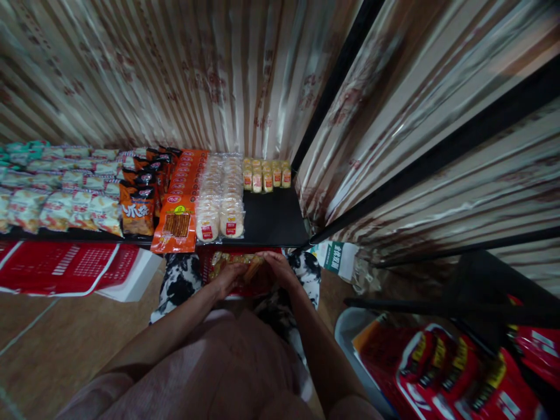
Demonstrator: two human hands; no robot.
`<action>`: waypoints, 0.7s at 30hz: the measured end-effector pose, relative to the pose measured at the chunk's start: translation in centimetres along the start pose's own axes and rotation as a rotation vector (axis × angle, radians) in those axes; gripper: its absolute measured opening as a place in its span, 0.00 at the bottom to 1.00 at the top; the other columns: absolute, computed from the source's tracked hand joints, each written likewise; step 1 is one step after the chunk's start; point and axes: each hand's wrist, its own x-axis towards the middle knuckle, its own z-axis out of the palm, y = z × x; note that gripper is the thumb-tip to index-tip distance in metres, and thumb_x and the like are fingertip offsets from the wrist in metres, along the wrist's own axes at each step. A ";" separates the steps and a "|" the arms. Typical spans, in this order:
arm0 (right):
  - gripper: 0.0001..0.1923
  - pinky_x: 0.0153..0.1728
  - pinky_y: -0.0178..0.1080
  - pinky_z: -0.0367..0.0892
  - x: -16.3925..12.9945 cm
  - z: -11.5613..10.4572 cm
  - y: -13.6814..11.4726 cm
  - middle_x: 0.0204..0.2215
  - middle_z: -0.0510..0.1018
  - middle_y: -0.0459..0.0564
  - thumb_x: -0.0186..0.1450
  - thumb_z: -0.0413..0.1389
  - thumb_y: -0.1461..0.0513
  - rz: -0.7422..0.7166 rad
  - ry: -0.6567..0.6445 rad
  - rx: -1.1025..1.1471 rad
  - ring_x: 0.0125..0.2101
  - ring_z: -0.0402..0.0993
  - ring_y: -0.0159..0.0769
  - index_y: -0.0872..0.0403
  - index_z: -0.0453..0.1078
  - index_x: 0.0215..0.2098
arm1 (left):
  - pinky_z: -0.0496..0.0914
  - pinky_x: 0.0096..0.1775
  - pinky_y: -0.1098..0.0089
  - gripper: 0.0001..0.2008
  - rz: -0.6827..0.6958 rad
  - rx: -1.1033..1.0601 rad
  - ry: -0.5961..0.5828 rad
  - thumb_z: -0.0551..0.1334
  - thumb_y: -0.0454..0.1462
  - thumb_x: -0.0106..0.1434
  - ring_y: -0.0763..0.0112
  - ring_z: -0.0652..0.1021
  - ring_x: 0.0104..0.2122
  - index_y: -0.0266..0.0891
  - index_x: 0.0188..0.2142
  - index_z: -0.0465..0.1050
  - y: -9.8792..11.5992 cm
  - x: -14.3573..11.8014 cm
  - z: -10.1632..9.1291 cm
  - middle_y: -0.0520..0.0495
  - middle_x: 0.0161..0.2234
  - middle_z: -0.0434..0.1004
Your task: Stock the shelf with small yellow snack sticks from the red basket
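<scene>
Holds a yellowish packet (254, 267) between left grip (231, 276) and right grip (279, 267), closed on it from both sides. Shows more yellow packets (219, 259) just beyond the left grip, in a red container (205, 270) lying beneath both grips. Shows, farther beyond on a black shelf (275, 219), round white crackers (231, 216) and orange packets (177, 224) ahead of the left grip, small yellow packs (267, 176) ahead of the right grip.

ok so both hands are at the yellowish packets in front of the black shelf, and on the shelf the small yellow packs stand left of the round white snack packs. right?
Not quite: the head view shows the small yellow packs right of the round white snack packs. Left hand and right hand are at the yellowish packets in front of the black shelf.
</scene>
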 end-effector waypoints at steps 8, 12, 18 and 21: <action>0.21 0.38 0.38 0.65 -0.5 -0.5 -0.1 0.32 0.78 0.48 0.53 0.58 0.46 -0.040 0.036 0.040 0.33 0.73 0.36 0.54 0.75 0.34 | 0.62 0.22 0.77 0.15 0.033 0.026 -0.038 0.68 0.35 0.47 0.76 0.73 0.23 0.35 0.35 0.70 0.8 -1.5 1.7 0.49 0.29 0.75; 0.21 0.35 0.36 0.65 -1.0 -0.5 -1.0 0.33 0.78 0.48 0.53 0.57 0.46 -0.024 0.070 0.055 0.33 0.72 0.35 0.54 0.74 0.33 | 0.62 0.23 0.76 0.16 0.054 0.055 -0.022 0.68 0.38 0.46 0.77 0.72 0.21 0.36 0.34 0.68 1.2 -1.9 2.6 0.52 0.26 0.74; 0.22 0.29 0.33 0.64 -1.5 -0.2 -2.5 0.33 0.77 0.48 0.53 0.57 0.45 -0.009 0.079 0.073 0.33 0.71 0.35 0.54 0.74 0.34 | 0.63 0.23 0.75 0.19 0.133 0.088 0.019 0.70 0.42 0.42 0.76 0.71 0.20 0.37 0.32 0.68 1.7 -2.1 3.2 0.53 0.24 0.73; 0.21 0.28 0.31 0.64 -1.6 -0.1 -3.0 0.34 0.76 0.48 0.54 0.57 0.46 -0.020 0.070 0.095 0.34 0.70 0.34 0.53 0.74 0.34 | 0.64 0.25 0.76 0.20 0.201 0.069 0.016 0.70 0.41 0.40 0.77 0.72 0.22 0.37 0.31 0.69 2.1 -2.2 3.6 0.54 0.23 0.72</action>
